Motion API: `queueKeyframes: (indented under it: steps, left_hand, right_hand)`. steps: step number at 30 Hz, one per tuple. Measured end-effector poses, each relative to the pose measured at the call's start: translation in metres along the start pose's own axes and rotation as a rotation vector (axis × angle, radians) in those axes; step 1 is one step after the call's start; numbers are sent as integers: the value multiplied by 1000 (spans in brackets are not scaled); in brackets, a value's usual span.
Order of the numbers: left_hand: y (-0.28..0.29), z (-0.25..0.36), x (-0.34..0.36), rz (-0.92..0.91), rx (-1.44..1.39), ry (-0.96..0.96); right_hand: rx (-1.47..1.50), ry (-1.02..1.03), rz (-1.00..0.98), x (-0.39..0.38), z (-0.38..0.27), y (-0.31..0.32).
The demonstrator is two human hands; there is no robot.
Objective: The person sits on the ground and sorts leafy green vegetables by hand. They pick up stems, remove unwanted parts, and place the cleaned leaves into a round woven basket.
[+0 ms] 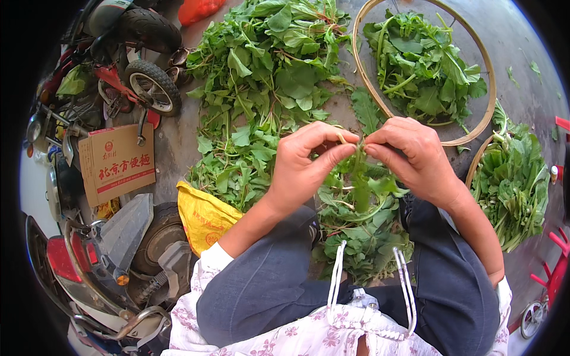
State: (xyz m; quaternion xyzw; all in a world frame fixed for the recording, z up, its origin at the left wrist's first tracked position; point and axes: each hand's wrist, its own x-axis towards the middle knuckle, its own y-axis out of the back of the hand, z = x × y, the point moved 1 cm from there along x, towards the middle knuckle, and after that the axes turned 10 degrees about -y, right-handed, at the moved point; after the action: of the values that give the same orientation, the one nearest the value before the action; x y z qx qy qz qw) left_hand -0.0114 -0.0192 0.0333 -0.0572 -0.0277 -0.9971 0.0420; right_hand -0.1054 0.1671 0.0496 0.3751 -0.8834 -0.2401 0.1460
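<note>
My left hand [309, 160] and my right hand [418, 155] meet in front of me, thumbs and forefingers pinched around the top end of a leafy green sprig [362, 184]. Its leaves hang down between my hands, and a pale stem shows at the left fingertips. Below the sprig, between my knees, lies a pile of loose greens [362, 246]. A much larger heap of leafy greens [261, 77] with some reddish stems spreads over the ground ahead and to the left. What exactly the fingertips press on is partly hidden.
At the far right, a round wooden-rimmed sieve [491, 101] holds greens. Another bunch of greens [512, 187] lies nearer on the right. A yellow bag [205, 216], a cardboard box [119, 163], a small bike wheel [152, 88] and a motorcycle [124, 255] stand on the left.
</note>
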Motion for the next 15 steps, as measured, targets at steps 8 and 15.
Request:
queueKeyframes:
  steps: [8, 15]
  left_hand:
    - [16, -10, 2, 238, -541, 350]
    - [11, -14, 1, 215, -376, 209]
  right_hand:
    - [489, -142, -365, -7, 3, 11]
    - [263, -224, -131, -2, -5, 2]
